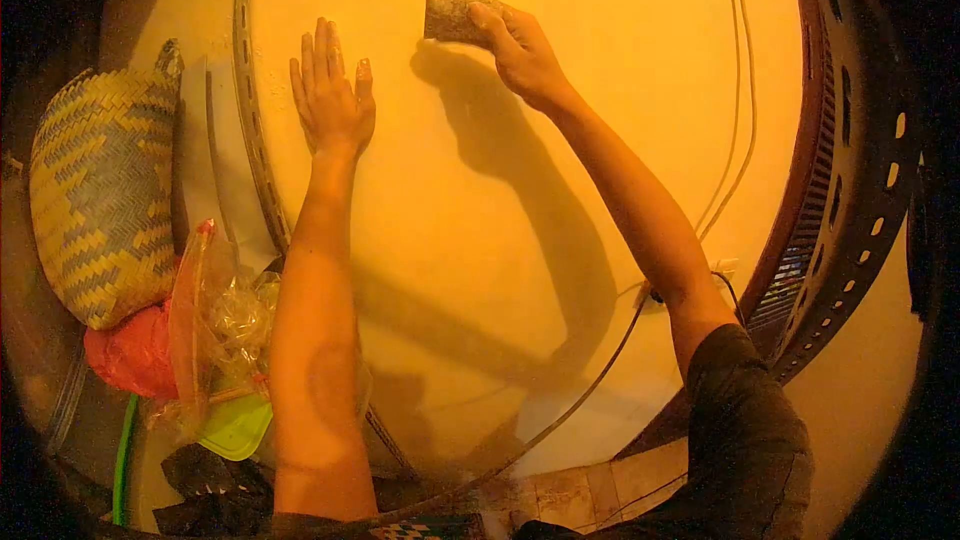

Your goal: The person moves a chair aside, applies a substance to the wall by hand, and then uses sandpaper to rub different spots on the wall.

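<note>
My left hand (333, 105) lies flat against the pale wall (420, 200), fingers stretched upward and thumb apart, with whitish dust on the fingertips. Higher up and to the right, my right hand (520, 50) grips a worn, grey-brown sanding block (450, 20), thumb across its near face. The block is rectangular and held lengthwise, close to the wall. Below it my right hand and forearm cast a long shadow on the wall.
Left of my arm hang a woven basket (105, 190), a red plastic bag (135, 350) and clear plastic bags (240, 315). A slotted metal strip (250, 90) runs up the wall. At right are a perforated metal upright (875, 225), cables (745, 90) and a socket (725, 268).
</note>
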{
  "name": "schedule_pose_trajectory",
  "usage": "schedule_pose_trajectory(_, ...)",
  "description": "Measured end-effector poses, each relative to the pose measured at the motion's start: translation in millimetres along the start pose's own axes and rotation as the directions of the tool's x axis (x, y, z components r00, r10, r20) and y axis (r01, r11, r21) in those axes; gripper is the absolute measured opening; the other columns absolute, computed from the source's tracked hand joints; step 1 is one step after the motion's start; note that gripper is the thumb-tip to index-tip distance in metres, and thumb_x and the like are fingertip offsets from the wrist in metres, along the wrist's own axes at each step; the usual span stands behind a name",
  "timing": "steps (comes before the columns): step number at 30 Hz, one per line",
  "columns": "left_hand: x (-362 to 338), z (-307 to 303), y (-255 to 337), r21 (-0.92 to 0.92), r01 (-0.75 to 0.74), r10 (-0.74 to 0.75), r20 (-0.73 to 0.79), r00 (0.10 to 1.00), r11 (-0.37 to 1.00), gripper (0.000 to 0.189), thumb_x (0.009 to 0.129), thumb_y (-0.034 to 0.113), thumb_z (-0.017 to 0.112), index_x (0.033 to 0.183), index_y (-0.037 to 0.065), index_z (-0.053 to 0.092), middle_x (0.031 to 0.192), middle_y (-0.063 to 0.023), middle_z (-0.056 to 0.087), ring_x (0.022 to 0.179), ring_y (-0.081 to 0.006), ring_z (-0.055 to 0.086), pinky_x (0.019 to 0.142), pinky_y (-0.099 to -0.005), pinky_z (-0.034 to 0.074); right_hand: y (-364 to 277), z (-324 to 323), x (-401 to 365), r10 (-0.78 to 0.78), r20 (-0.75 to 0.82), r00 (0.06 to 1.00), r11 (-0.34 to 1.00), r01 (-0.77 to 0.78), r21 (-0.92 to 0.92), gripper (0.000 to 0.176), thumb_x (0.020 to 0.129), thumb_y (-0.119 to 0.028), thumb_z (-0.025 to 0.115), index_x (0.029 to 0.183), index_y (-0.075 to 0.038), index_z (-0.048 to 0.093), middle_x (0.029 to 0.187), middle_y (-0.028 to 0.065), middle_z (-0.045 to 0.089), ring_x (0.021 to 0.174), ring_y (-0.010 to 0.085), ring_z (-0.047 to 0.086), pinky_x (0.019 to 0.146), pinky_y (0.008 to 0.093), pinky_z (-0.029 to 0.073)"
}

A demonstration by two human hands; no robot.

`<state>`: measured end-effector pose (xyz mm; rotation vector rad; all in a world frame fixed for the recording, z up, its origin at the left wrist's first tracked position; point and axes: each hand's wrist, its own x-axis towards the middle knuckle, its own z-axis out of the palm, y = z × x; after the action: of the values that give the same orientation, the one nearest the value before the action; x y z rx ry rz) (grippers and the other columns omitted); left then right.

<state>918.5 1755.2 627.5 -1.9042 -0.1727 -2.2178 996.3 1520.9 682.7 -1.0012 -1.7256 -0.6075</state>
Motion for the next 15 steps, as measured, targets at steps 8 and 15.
schedule_pose_trajectory(8,0.3,-1.3,1.6,-0.002,0.008,-0.008,0.006,1.000,1.000,0.062,0.106,0.040,0.037,0.159,0.008,0.030,0.168,-0.0056,0.026,0.155,-0.0274,0.022,0.128,-0.0470,0.013,-15.7,16.6,-2.9,0.271,0.101,0.957,0.717,-0.270,0.643,0.040,0.109,-0.026,0.047,0.129,0.007,0.058,0.111,0.0149,0.069,0.100,0.0258,0.071,0.097,0.0421,0.058)
schedule_pose_trajectory(15,0.7,-0.3,-0.7,-0.018,0.003,-0.004,-0.005,1.000,1.000,0.062,0.106,0.040,0.039,0.159,0.008,0.030,0.168,-0.0053,0.026,0.155,-0.0276,0.022,0.127,-0.0474,0.014,-6.1,10.9,10.0,0.240,0.165,0.957,0.799,-0.291,0.526,0.030,0.107,-0.022,0.053,0.120,0.003,0.062,0.111,0.0104,0.068,0.095,0.0237,0.070,0.089,0.0393,0.058)
